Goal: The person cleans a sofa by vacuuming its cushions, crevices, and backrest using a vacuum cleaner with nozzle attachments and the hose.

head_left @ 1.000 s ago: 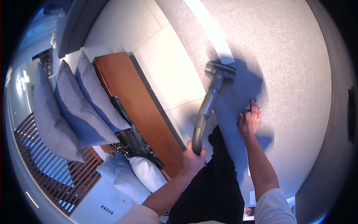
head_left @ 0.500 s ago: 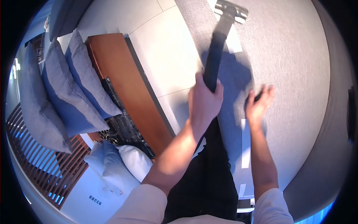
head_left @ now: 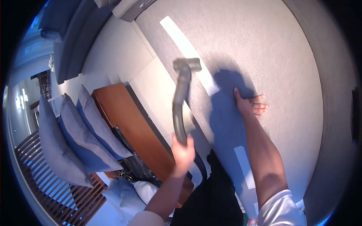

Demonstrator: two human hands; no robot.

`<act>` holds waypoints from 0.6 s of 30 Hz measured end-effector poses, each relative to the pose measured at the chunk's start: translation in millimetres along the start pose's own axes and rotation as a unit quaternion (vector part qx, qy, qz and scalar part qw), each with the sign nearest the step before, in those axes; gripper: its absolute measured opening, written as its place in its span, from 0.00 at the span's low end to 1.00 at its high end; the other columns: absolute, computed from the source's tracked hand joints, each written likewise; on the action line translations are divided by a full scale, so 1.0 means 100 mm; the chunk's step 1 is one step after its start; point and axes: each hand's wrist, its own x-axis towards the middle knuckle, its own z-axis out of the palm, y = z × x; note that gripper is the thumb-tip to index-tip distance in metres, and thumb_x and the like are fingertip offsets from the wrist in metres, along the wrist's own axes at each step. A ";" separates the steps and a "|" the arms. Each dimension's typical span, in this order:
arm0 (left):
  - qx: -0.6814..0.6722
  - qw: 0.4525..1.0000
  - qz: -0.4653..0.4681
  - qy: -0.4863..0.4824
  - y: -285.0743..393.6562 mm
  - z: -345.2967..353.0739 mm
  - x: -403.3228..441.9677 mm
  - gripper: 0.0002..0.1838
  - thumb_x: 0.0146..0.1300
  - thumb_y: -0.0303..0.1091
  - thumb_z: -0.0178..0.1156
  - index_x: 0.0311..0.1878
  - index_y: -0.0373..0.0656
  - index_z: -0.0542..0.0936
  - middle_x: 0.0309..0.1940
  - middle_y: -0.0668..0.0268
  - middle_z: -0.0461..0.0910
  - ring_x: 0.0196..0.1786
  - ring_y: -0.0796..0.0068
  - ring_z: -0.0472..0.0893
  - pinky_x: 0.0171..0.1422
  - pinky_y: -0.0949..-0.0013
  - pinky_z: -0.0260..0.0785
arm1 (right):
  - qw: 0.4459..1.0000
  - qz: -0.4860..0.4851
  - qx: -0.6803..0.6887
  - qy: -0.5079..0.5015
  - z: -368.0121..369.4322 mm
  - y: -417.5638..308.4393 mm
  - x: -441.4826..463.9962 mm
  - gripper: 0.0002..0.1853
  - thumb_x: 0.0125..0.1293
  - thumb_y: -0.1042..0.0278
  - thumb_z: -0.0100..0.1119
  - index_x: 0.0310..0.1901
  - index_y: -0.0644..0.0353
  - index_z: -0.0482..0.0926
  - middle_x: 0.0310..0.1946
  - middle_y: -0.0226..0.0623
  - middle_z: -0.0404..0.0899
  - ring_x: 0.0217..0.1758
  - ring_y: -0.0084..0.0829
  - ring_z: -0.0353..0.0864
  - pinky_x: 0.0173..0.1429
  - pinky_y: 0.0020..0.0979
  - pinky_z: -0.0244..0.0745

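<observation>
My left hand is wrapped round the lower end of a dark vacuum cleaner wand. At the wand's far end is a wide floor nozzle, smeared by motion. It is over the edge of the grey rug, beside a long white strip. I cannot tell whether the nozzle touches the rug. A dark hose curves down from my left hand toward my black trousers. My right hand holds nothing, its fingers spread over the rug near my shadow.
Pale floor tiles run along the rug's left edge. A brown wooden bench stands left, with several blue-grey cushions beside it. A second white strip lies by my right forearm. Grey upholstered furniture is at upper left.
The nozzle and wand have swung left and lower in view. My left hand has moved down and left with them. The view has shifted, showing more of the far rug and furniture.
</observation>
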 end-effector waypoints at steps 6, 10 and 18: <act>0.028 0.996 0.039 0.077 1.47 0.04 1.97 0.25 0.64 0.40 0.64 0.56 0.30 0.73 0.43 0.39 0.85 0.49 0.42 0.87 0.57 0.49 0.78 | 1.000 0.012 -0.013 -0.007 -0.04 -0.10 -0.06 0.67 0.63 0.14 0.45 0.74 0.86 0.54 0.81 0.66 0.48 0.87 0.54 0.39 0.87 0.46 0.34; 0.043 0.992 0.089 0.082 1.08 0.05 1.77 0.23 0.64 0.39 0.64 0.55 0.32 0.72 0.39 0.40 0.86 0.45 0.40 0.87 0.54 0.48 0.78 | 0.998 -0.033 0.008 -0.059 -0.06 -0.05 0.09 0.66 0.64 0.15 0.45 0.74 0.86 0.55 0.80 0.65 0.52 0.87 0.53 0.42 0.87 0.45 0.36; -0.033 0.999 -0.028 -0.014 0.11 -0.10 0.56 0.26 0.65 0.40 0.64 0.59 0.31 0.72 0.41 0.46 0.86 0.46 0.48 0.87 0.57 0.53 0.78 | 0.991 0.126 0.003 0.031 -0.15 -0.27 -0.17 0.80 0.55 0.15 0.59 0.74 0.60 0.05 0.71 0.68 -0.07 0.75 0.64 -0.10 0.75 0.70 0.02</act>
